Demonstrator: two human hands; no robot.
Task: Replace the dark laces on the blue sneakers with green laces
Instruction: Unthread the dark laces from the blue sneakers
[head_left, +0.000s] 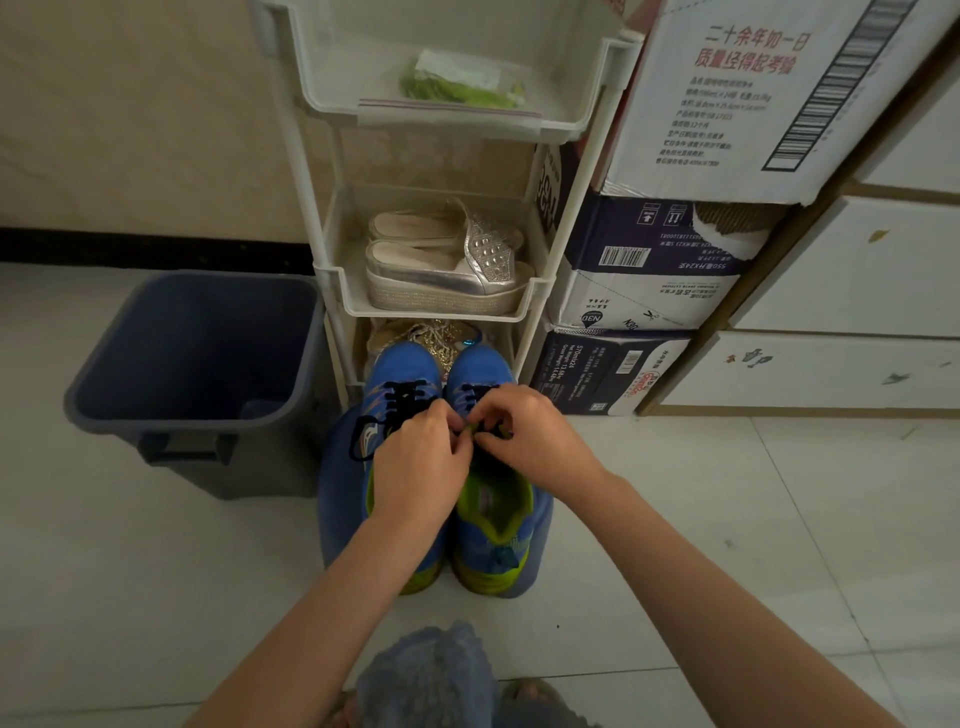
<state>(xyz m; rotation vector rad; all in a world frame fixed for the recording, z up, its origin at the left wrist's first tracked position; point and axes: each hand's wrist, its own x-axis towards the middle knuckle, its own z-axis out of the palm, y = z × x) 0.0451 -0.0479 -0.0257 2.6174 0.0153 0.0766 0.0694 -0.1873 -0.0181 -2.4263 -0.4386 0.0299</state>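
Nearest, below the grip, a fold of blue-grey fabric (431, 675) sits at the bottom edge, and two bare forearms reach forward over a pale tiled floor (727, 493) with thin grout lines.

The blue sneakers (400, 379) stand side by side on a blue cloth-like base (337, 493) on that floor. Their yellow-green heels lie on the near side of the grip and their toes beyond it, so both long axes run near to far, parallel, with the toes pointing at the rack.

The left hand (421, 467) and right hand (524, 441) meet over the tongue of the right-side sneaker. The fingers of both are curled, their tips together and pinching the dark laces (402, 402) at the upper eyelets. A small green bit shows between the fingertips; I cannot tell what it is. The left hand covers the opening of the left-side sneaker, whose lacing shows just beyond it with a loop hanging off to its left.

Left of the grip stands a dark grey bin (197, 364) on the floor. Just past the toes rises a white tiered rack (561, 208): gold shoes (431, 338) lowest, silver platform sandals (447, 265) in the middle, and on top a clear zip bag with the green laces (457, 91).

Right of the rack are stacked cardboard boxes (649, 270), then white drawers (857, 270). Beyond everything is a beige wall (130, 130) with a black skirting
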